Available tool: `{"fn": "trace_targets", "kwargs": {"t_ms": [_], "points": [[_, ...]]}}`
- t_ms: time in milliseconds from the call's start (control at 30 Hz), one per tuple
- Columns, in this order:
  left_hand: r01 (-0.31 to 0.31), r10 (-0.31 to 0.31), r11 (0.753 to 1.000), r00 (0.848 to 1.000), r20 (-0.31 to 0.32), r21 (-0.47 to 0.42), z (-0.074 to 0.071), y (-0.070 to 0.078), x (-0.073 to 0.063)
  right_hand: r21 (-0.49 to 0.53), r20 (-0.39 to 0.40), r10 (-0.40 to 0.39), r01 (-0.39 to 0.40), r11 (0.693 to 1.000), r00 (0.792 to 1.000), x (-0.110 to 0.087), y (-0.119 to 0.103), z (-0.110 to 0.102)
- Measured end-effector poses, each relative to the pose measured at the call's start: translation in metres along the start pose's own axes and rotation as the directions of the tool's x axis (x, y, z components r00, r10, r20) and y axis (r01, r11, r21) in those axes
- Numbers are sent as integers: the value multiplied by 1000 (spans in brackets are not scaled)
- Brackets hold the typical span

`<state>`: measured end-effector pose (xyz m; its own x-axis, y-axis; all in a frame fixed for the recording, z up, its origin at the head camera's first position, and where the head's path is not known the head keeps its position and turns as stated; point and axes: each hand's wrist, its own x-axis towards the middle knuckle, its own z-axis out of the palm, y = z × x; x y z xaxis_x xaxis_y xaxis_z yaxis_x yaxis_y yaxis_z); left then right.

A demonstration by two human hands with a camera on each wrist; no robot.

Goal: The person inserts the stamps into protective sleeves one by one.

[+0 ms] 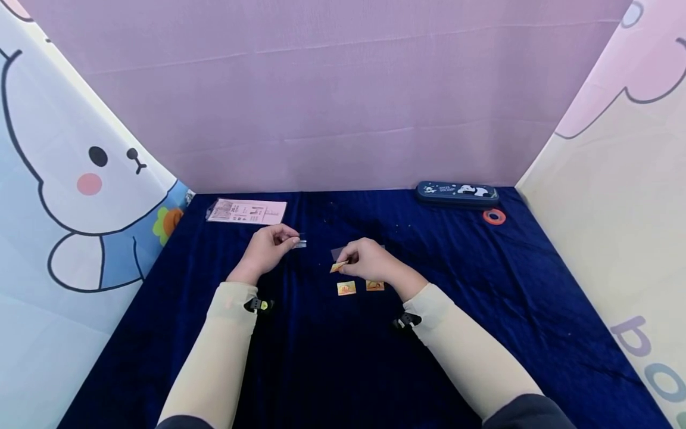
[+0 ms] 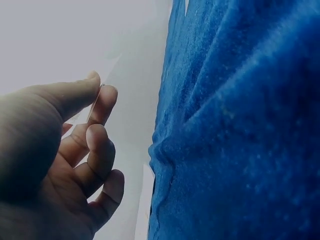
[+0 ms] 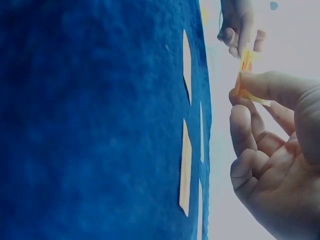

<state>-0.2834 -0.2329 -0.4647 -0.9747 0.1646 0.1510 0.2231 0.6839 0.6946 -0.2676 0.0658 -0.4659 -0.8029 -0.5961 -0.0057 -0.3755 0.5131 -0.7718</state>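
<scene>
In the head view my left hand is raised over the cloth at left of centre. Between thumb and index finger it pinches a small clear plastic piece, seen nearly edge-on in the left wrist view. My right hand pinches a yellow-orange stamp with toothed edges, tilted in the thumb and fingertips. Two more such stamps, a left one and a right one, lie flat just below the right hand. A clear sheet lies behind that hand and is partly hidden by it.
Dark blue cloth covers the table. At the back left lies a pink printed packet. A blue pencil case with a panda stands at the back right, a red tape roll in front of it. Fabric walls enclose three sides.
</scene>
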Motion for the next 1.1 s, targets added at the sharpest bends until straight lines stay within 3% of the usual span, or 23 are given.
{"fn": "trace_targets", "kwargs": {"t_ms": [233, 500, 733, 1100], "points": [[-33, 33, 999, 999, -34, 7, 1, 8, -1, 58, -107, -3, 9, 998, 994, -3, 6, -11], [-34, 34, 999, 998, -50, 11, 2, 16, -2, 112, -209, 49, -25, 993, 977, -7, 8, -21], [-38, 38, 999, 998, -46, -12, 4, 21, -2, 126, -269, 20, 14, 992, 963, -10, 7, -27], [-103, 96, 987, 994, -60, -126, 15, 31, -2, 137, -308, 6, 38, 990, 951, -12, 0, -29]]}}
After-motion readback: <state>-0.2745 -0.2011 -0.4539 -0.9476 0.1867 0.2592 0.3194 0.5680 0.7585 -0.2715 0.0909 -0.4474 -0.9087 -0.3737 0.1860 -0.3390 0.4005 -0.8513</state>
